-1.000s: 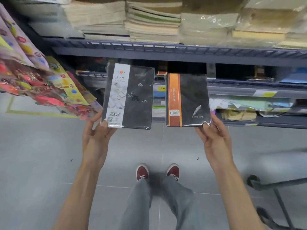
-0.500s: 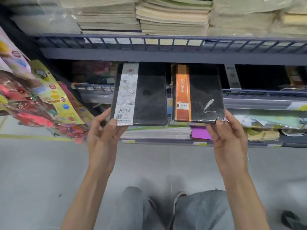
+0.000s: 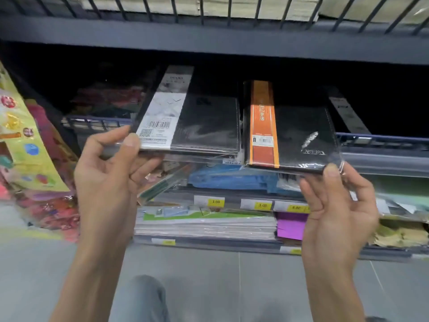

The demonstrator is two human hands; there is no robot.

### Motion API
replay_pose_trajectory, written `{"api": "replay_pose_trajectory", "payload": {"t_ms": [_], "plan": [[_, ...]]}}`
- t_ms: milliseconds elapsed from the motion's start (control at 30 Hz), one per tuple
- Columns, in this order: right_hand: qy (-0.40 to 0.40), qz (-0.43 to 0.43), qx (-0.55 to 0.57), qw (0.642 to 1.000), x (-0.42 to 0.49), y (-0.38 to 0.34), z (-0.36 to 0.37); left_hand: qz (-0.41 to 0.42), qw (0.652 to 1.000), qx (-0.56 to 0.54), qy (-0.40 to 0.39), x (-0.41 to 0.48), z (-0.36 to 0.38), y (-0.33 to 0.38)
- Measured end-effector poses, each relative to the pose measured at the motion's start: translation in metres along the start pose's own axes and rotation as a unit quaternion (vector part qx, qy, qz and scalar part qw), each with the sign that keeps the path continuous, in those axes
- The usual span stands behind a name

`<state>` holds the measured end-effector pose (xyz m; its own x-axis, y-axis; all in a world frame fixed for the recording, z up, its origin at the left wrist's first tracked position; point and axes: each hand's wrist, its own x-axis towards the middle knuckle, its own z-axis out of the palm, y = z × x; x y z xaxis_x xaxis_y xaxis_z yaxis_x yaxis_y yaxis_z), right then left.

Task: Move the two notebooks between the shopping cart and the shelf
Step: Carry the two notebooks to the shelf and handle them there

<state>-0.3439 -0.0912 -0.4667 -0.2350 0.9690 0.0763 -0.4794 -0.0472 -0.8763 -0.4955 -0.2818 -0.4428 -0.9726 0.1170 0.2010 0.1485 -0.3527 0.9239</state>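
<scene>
Black white-banded notebook (image 3: 204,123), orange-banded notebook (image 3: 301,133): far ends perhaps over shelf (image 3: 383,141)

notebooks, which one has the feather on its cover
The orange-banded notebook, pinched by the right hand, bears a silver feather; the white-banded notebook in the left hand has none.

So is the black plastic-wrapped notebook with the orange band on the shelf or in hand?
In hand: the right hand pinches the orange-banded notebook by its near corner.

Grey floor tiles (image 3: 255,287) run beneath dark metal shelving (image 3: 209,40), whose upper tier has a wire rail (image 3: 202,8). Yellow price tags (image 3: 216,202) line a lower edge above stacked paper goods (image 3: 204,226), and colourful sticker sheets (image 3: 30,135) hang at the left.
</scene>
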Motion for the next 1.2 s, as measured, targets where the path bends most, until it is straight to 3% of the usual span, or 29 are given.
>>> {"api": "replay_pose_trajectory", "payload": {"t_ms": [200, 433, 833, 1200], "plan": [[-0.013, -0.05, 0.012, 0.999, 0.003, -0.002, 0.008, 0.059, 0.998, 0.023, 0.012, 0.008, 0.005, -0.001], [-0.069, -0.089, -0.039, 0.993, 0.008, -0.015, 0.013, 0.058, 0.998, -0.002, -0.006, 0.007, 0.003, -0.001], [-0.043, -0.135, -0.064, 0.988, 0.037, 0.002, 0.021, 0.1, 0.995, -0.024, -0.015, 0.022, 0.014, -0.014], [-0.005, -0.158, -0.117, 0.98, 0.069, 0.017, 0.026, 0.123, 0.991, 0.041, 0.011, 0.04, 0.028, -0.028]]}}
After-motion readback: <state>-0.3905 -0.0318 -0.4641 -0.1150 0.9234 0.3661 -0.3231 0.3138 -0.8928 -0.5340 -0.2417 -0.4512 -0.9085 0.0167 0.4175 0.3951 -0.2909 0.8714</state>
